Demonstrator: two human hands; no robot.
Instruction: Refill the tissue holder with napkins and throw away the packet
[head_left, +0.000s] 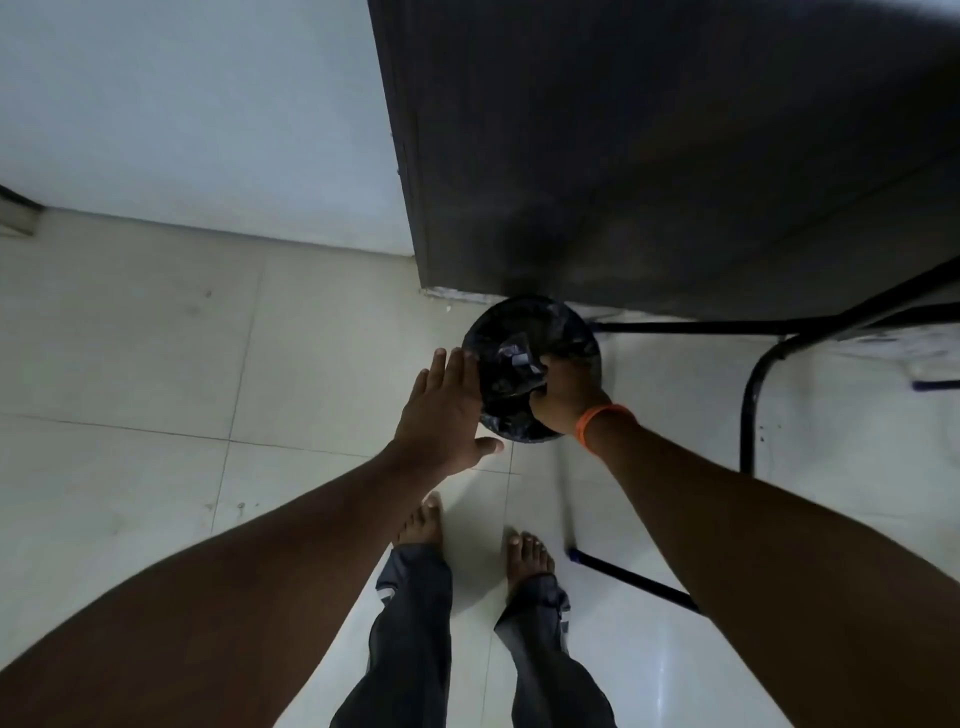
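Both forearms reach forward from the lower edge of the view toward a round bin (524, 332) lined with a black bag, standing on the pale tiled floor (156, 364). Left hand (441, 410): flat, fingers straight and spread, holding nothing, its fingertips at the bin's left rim. Right hand (563, 397), with an orange band (602, 415) at the wrist: fingers curled down into the bin's mouth; whether they grip anything cannot be told. Just beyond those fingers, inside the bin, lies a crumpled, shiny packet (514, 358). Beyond the bin stands a dark cabinet panel (649, 156); to the right of the right hand, a black metal frame (748, 405). Below the hands, two bare feet (530, 556) and dark trouser legs.
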